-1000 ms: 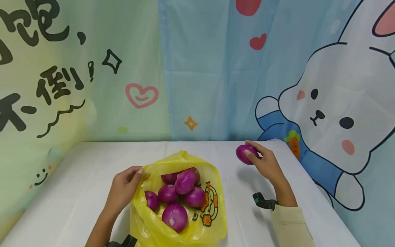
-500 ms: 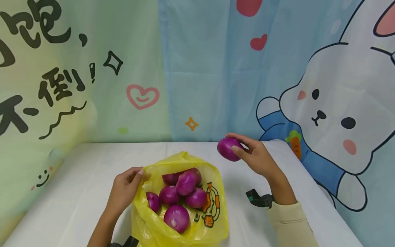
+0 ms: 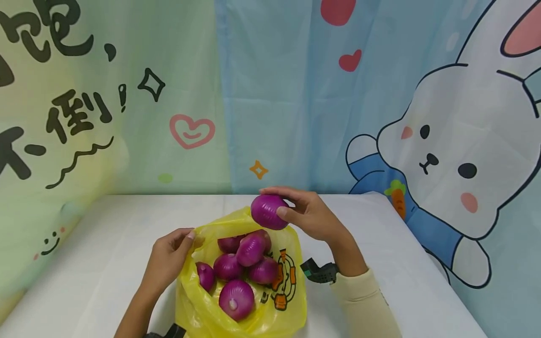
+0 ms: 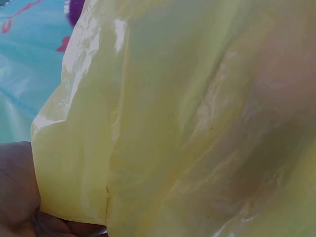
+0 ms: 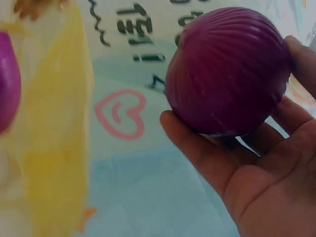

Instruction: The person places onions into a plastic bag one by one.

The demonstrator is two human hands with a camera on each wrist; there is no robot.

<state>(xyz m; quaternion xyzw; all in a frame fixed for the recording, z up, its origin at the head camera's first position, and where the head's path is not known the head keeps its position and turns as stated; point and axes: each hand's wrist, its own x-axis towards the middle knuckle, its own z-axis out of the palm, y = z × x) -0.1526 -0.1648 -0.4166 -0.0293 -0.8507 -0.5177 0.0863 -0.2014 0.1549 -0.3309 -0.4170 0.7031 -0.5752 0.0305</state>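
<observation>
A purple onion (image 3: pixel 268 212) is gripped between the thumb and fingers of my right hand (image 3: pixel 314 216), above the far rim of a yellow plastic bag (image 3: pixel 198 305). In the right wrist view the same onion (image 5: pixel 229 71) fills the hand's grasp. My left hand (image 3: pixel 171 258) pinches the bag's left rim and holds the mouth wide. Inside lie several purple onions (image 3: pixel 236 299), some stacked on others. The left wrist view is mostly the yellow bag (image 4: pixel 148 123), with part of the left hand (image 4: pixel 17 187) at its lower left edge.
The bag stands on a white-covered table (image 3: pixel 101 263). Behind it hangs a printed cloth backdrop (image 3: pixel 270 103) with a cartoon rabbit on the right. Each wrist wears a dark camera mount, the right one (image 3: pixel 320 272) near the bag's right side.
My right hand has carried the onion leftward, from the far right of the table to over the bag's far rim. The left hand keeps its hold on the bag.
</observation>
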